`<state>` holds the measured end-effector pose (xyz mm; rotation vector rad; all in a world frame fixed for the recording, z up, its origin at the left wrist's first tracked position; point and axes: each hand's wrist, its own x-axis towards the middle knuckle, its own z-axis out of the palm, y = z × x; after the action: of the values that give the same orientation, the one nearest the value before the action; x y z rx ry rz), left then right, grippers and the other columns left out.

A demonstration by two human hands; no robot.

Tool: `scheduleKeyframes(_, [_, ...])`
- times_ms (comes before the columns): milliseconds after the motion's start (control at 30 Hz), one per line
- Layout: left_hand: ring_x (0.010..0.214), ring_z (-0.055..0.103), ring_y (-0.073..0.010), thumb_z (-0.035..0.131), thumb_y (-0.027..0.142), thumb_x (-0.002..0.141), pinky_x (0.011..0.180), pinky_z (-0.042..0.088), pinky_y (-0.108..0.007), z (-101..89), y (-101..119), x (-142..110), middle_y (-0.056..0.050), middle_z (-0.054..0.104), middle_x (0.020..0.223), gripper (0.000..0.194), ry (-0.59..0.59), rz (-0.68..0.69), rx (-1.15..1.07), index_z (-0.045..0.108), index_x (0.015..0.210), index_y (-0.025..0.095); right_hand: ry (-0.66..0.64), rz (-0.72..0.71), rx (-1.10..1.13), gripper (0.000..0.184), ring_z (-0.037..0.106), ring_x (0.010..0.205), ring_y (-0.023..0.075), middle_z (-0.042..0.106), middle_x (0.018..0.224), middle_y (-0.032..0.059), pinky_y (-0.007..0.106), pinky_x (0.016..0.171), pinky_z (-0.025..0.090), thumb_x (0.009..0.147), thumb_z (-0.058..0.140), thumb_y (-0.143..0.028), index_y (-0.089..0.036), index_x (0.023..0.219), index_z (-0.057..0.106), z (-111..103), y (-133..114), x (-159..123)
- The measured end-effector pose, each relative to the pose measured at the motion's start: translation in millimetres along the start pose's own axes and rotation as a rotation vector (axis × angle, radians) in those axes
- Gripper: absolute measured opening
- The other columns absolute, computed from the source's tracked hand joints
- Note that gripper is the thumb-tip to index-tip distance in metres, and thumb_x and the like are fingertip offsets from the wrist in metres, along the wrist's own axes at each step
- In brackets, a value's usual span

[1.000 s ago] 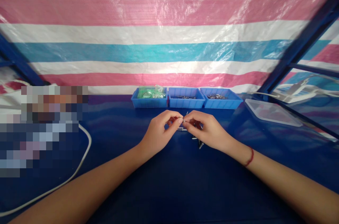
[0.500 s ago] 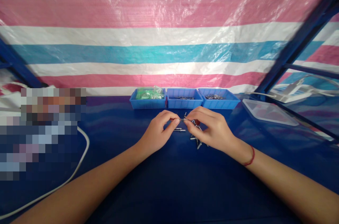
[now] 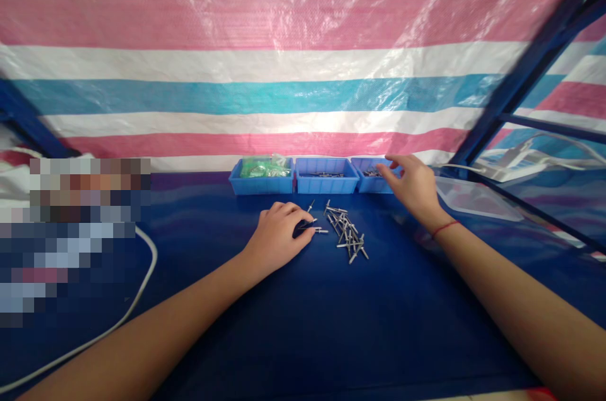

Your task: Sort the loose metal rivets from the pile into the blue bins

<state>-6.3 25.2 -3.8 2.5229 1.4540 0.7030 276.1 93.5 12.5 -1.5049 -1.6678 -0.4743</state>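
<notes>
My left hand (image 3: 279,235) rests low over the blue table, its fingers curved and the thumb apart from the index finger. A few blind rivets (image 3: 322,231) lie at its fingertips, partly hidden by the hand. To their right, a loose pile of blind rivets (image 3: 349,233) is spread on the table. My right hand (image 3: 413,189) is at the right blue bin (image 3: 367,185), fingers apart above its small metal parts, with nothing visible in the grasp. That hand covers the bin's right side.
The middle blue bin (image 3: 326,185) holds thin metal pieces, and the left blue bin (image 3: 261,185) holds green plastic bags. A clear plastic lid (image 3: 478,197) and a white power strip (image 3: 516,164) lie at right. A white cable (image 3: 152,262) curves along the left, beside a blurred-out area.
My hands have moved apart from their meeting point over the table. The right hand went up and right to the right bin. The left shifted slightly down, its thumb and finger now apart.
</notes>
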Motion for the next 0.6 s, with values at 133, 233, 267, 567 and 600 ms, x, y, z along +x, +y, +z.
scheduleKeyframes(133, [0.092,0.055,-0.0227,0.051,0.027,0.087,0.078,0.038,-0.036,0.4,-1,1,-0.002,0.067,0.093,0.015,-0.003,0.003,-0.007,0.066,0.086,0.023,-0.052,-0.006,0.025,0.031,0.058,0.067,0.0203,0.066,0.080,0.0084,0.032,0.065,0.044,0.083,0.054,-0.034,-0.013,0.103,0.065,5,-1,-3])
scheduleKeyframes(233, [0.090,0.056,-0.0223,0.052,0.026,0.087,0.077,0.038,-0.036,1.3,-2,1,-0.002,0.068,0.092,0.015,0.007,-0.003,-0.015,0.066,0.089,0.022,-0.064,-0.049,0.105,0.026,0.057,0.064,0.0183,0.065,0.079,0.0069,0.031,0.065,0.044,0.082,0.053,-0.030,-0.014,0.100,0.065,2,-13,-6])
scheduleKeyframes(267, [0.090,0.057,-0.0226,0.051,0.025,0.087,0.077,0.039,-0.036,1.8,-2,2,-0.002,0.068,0.092,0.015,0.006,-0.008,-0.019,0.065,0.093,0.022,-0.076,-0.067,0.129,0.025,0.057,0.064,0.0179,0.065,0.079,0.0065,0.031,0.065,0.045,0.082,0.053,-0.029,-0.015,0.099,0.065,1,-18,-8])
scheduleKeyframes(567, [0.090,0.059,-0.0202,0.049,0.020,0.088,0.080,0.042,-0.034,5.2,-7,2,-0.003,0.067,0.094,0.021,0.049,-0.009,-0.080,0.062,0.104,0.023,-0.420,-0.344,0.453,0.016,0.059,0.069,0.0159,0.066,0.086,0.0068,0.029,0.064,0.047,0.084,0.054,-0.024,-0.017,0.091,0.066,-12,-77,-35])
scheduleKeyframes(600, [0.090,0.059,-0.0196,0.049,0.020,0.088,0.080,0.043,-0.034,5.1,-7,2,-0.003,0.067,0.094,0.021,0.057,0.000,-0.095,0.062,0.105,0.022,-0.471,-0.379,0.481,0.016,0.060,0.073,0.0162,0.066,0.090,0.0074,0.029,0.066,0.048,0.084,0.055,-0.025,-0.017,0.094,0.066,-13,-83,-38])
